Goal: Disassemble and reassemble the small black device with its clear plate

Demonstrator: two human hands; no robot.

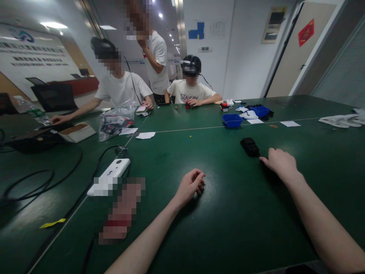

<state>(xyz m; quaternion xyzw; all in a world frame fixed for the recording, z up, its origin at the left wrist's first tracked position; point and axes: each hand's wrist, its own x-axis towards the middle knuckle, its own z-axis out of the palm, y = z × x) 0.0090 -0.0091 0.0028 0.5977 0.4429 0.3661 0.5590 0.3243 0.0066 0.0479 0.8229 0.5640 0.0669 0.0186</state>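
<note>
The left forearm is slanting up from the lower edge, and the left hand (190,185) is hovering low over or resting on the green tabletop (222,220), thumb side up, its fingers curling loosely, released. The right forearm is angling in from the lower right; the right hand (281,161) is turning its back upward and pointing its thumb leftward. Its fingers are mostly hiding, so whether they are clenching cannot be told. The black pouch (249,147) is lying just beyond that thumb.
</note>
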